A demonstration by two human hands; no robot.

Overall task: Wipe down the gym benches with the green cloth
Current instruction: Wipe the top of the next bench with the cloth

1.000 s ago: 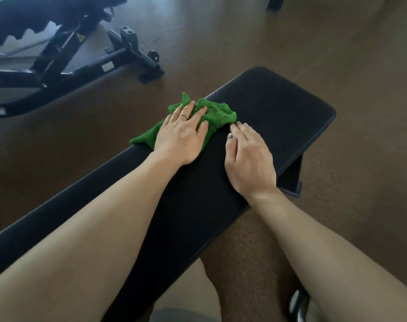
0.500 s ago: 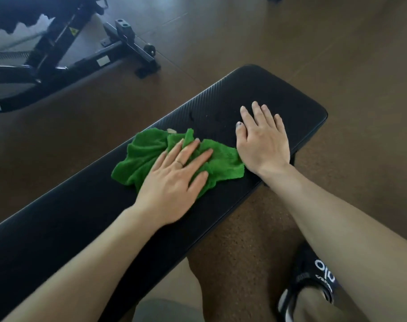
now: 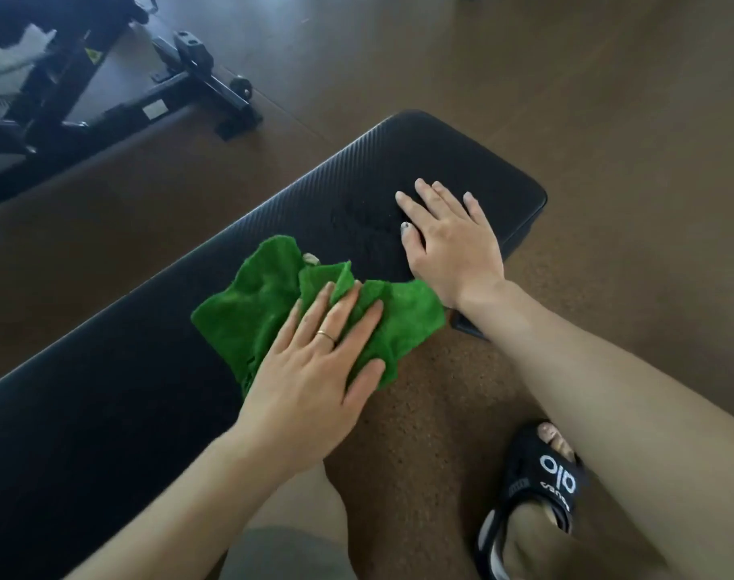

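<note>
While one green cloth lies mid-frame on the near bench, the left hand presses it flat-fingered; the right hand rests spread beside it; a second bench stands upper left.

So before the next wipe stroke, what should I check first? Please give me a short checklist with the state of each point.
1. Left hand flat on the green cloth: ok.
2. Cloth fully on the bench: not ok, one corner hangs over the near edge.
3. Right hand steadies the bench: ok.
4. Far end of the bench free of things: ok.
5. Bench end already clean: cannot tell.
</note>
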